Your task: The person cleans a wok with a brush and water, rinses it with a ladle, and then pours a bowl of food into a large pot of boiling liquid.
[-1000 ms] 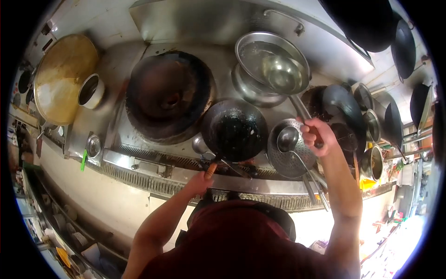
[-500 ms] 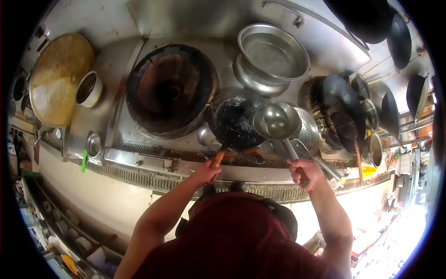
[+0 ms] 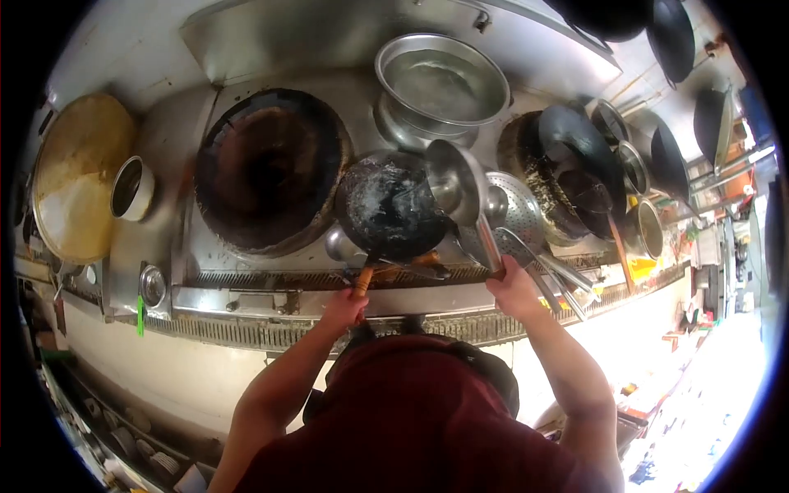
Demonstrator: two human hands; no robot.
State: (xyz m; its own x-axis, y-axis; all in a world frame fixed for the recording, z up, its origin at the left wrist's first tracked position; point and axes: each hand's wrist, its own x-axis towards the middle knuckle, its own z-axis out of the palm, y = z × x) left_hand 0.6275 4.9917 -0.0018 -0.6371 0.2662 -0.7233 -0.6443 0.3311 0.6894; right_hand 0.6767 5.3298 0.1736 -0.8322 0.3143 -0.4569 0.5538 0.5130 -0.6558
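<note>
My left hand (image 3: pixel 344 309) is wrapped round the wooden handle of a black wok (image 3: pixel 390 205), whose inside is wet with whitish foam or water. My right hand (image 3: pixel 515 287) grips the handle of a large metal ladle (image 3: pixel 454 181). The ladle's bowl is tipped toward the wok, at its right rim. Under and beside the ladle lie a perforated metal strainer (image 3: pixel 516 205) and other long-handled tools. Behind the wok stands a wide metal basin (image 3: pixel 444 86) holding water.
A big round burner (image 3: pixel 271 172) is on the left, with a small pot (image 3: pixel 132 189) and a large round lid (image 3: pixel 78 177) beyond it. Another dark wok (image 3: pixel 579 156) rests on the right burner. A sieve with a green handle (image 3: pixel 140 316) lies at the front left.
The ladle has turned from facing up to tipped sideways over the wok's right side. More whitish wetness shows in the wok. The whole view has shifted.
</note>
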